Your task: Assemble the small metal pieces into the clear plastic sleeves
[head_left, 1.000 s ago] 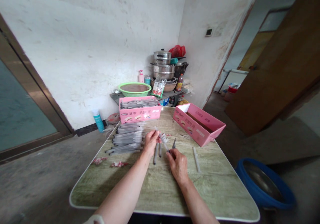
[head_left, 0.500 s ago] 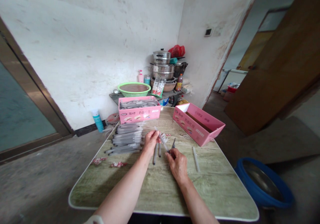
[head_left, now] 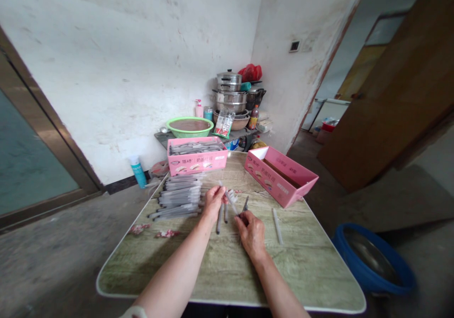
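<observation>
A slim pen (head_left: 231, 204) with a translucent barrel slants between my hands over the table. My left hand (head_left: 213, 200) pinches its upper end, and the fingers of my right hand (head_left: 252, 233) close on its lower end. Just below my left hand lies a grey capped pen (head_left: 219, 219), with another close beside it. Dark pen-like pieces (head_left: 246, 203) show beyond my right fingers, partly hidden. To the right rests a single whitish tube (head_left: 277, 226). A layered pile of grey pens (head_left: 180, 196) covers the table's left side.
A pink box (head_left: 197, 162) full of pens stands behind the pile. Another pink box (head_left: 269, 178) sits at the table's back right. Beyond are a green basin (head_left: 190, 132) and stacked steel pots (head_left: 231, 101). A blue tub (head_left: 404, 280) is off the right edge.
</observation>
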`<move>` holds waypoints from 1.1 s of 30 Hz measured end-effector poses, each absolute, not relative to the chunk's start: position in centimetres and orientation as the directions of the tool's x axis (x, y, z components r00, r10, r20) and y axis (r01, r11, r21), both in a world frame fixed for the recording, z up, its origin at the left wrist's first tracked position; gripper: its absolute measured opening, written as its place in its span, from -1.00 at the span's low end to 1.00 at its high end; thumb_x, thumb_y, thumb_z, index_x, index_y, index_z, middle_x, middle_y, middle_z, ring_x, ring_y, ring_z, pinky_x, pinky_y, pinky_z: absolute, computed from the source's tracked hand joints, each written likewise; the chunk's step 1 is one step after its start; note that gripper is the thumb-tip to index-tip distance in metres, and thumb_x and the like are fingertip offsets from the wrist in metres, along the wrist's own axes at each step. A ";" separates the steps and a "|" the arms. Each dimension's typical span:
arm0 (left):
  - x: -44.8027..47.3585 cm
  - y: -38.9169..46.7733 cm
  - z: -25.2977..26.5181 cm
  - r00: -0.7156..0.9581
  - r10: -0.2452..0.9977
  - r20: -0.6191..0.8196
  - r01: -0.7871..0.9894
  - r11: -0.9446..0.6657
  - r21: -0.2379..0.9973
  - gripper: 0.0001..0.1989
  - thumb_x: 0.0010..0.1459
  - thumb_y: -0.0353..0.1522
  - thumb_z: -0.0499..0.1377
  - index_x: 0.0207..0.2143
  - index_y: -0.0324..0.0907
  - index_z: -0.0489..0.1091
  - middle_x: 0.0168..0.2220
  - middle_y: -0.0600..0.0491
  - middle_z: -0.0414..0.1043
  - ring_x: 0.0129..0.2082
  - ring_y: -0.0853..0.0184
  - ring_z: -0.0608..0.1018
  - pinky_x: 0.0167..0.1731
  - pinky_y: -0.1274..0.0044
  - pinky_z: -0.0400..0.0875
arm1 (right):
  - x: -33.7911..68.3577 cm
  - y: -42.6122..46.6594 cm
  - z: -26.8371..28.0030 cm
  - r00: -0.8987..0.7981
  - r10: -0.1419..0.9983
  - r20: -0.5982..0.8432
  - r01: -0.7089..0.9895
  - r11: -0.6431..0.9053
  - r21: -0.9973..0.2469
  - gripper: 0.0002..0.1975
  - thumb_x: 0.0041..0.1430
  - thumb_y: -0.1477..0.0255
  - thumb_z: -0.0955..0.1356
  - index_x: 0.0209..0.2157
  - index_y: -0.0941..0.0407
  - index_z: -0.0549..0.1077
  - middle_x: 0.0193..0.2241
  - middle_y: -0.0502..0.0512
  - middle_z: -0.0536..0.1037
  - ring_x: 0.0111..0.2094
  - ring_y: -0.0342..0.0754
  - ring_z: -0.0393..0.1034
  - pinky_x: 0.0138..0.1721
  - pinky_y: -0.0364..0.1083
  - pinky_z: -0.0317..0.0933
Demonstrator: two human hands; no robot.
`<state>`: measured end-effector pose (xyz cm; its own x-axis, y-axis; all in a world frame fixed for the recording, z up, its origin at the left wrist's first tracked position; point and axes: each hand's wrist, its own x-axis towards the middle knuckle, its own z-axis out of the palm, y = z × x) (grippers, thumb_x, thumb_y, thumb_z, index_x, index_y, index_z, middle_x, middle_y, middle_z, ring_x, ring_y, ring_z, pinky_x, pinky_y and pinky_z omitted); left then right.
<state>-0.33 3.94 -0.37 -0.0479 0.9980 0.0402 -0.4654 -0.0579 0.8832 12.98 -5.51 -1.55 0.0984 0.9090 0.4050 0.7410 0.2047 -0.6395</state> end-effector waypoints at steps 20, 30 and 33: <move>-0.8 4.8 -0.9 -0.123 0.992 0.036 -0.473 -0.090 0.876 -0.51 -0.24 -0.04 0.38 -0.46 -0.27 0.41 -0.61 0.09 0.40 -0.68 0.47 0.37 -0.65 0.61 0.30 | 12.4 -5.9 -0.9 0.008 0.941 0.339 0.924 0.122 -0.361 -0.81 0.19 0.37 0.31 -0.46 0.10 0.48 -0.49 0.10 0.58 -0.48 -0.07 0.46 -0.50 -0.17 -0.06; -0.6 4.5 -0.9 -0.106 0.992 0.069 -0.381 -0.105 0.919 -0.54 -0.17 -0.03 0.34 -0.46 -0.25 0.40 -0.61 0.09 0.38 -0.67 0.45 0.37 -0.66 0.60 0.30 | 12.6 -5.9 -1.1 0.077 0.914 0.398 0.880 0.125 -0.457 -0.71 0.29 0.31 0.20 -0.29 0.13 0.50 -0.50 0.09 0.57 -0.50 -0.09 0.44 -0.47 -0.18 -0.04; -0.8 4.8 -0.8 -0.231 0.966 0.120 -0.386 -0.204 0.899 -0.53 -0.10 0.00 0.28 -0.38 -0.23 0.40 -0.55 0.08 0.40 -0.63 0.44 0.40 -0.63 0.61 0.30 | 12.7 -6.2 -1.1 0.070 0.908 0.412 0.873 0.145 -0.467 -0.76 0.22 0.39 0.21 -0.41 0.13 0.47 -0.54 0.05 0.53 -0.53 -0.12 0.40 -0.48 -0.19 -0.06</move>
